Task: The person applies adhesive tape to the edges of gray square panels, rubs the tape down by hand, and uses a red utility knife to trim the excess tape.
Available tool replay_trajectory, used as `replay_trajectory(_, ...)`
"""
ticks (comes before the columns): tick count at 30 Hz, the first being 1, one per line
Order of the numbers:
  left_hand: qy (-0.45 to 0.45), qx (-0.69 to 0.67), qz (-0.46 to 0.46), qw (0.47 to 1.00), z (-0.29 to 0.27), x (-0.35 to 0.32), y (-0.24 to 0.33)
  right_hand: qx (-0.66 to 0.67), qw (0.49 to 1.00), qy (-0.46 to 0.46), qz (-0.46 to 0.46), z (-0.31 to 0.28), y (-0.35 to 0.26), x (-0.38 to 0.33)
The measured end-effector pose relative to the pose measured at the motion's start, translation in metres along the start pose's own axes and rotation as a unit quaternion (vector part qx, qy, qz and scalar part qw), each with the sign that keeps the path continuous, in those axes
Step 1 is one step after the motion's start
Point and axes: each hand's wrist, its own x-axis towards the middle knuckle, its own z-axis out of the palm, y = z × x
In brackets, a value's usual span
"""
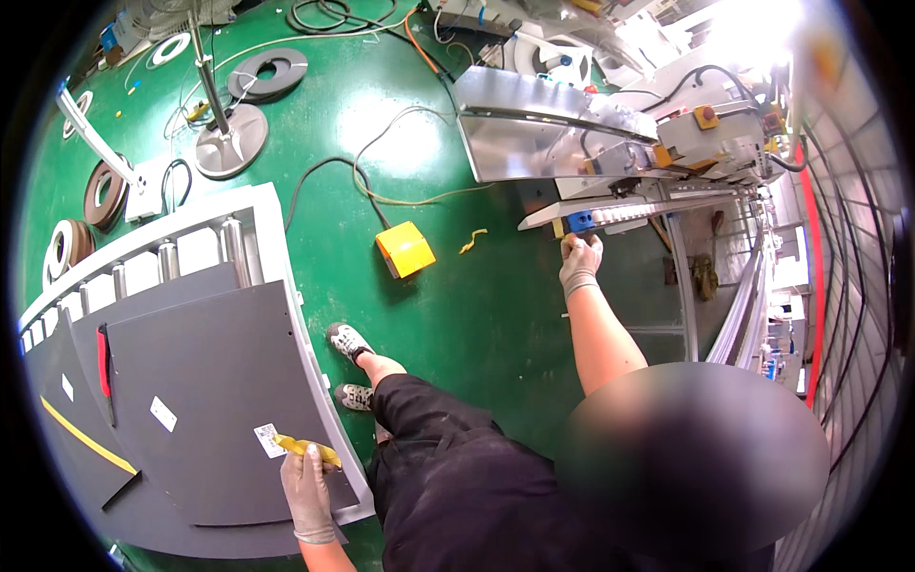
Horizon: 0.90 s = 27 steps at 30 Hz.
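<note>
In my gloved left hand (pixel 310 491) is a crumpled strip of yellow tape (pixel 310 448), pinched between thumb and fingers. That hand is over the near corner of a dark grey panel (pixel 214 381), beside a white printed label (pixel 271 441). My gloved right hand (pixel 579 262) reaches forward to the end of a metal rail on a machine. Its fingers are closed against the underside of a small blue block (pixel 579 222), which has a yellowish edge. What they grip there, if anything, is hidden.
The panels lie on a white-framed roller table (pixel 270 224). A red-handled tool (pixel 104 367) rests on them. On the green floor are an orange foot pedal box (pixel 405 250) with a cable, a yellow scrap (pixel 473 240) and a round stand base (pixel 232 141). The metal machine (pixel 562 143) stands at right.
</note>
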Motion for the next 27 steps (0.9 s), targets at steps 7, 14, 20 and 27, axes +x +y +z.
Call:
replay_trajectory(7,-0.013,0.053,-0.027,0.998,0.011,-0.007,-0.007,-0.127,0.99,-0.04,0.042,-0.016,0.022,-0.001)
replay_trajectory(14,0.054,-0.166,0.037,0.984,0.048,0.0,-0.01,-0.115,0.955,-0.165,0.219,-0.004,0.083,-0.09)
replay_trajectory(20,0.127,-0.207,0.039,0.969,0.047,-0.005,-0.003,-0.187,0.705,-0.664,0.165,0.056,0.028,-0.363)
replay_trajectory(27,0.155,-0.244,0.065,0.955,0.022,-0.019,-0.01,-0.228,0.579,-0.777,-0.097,0.111,0.0,-0.433)
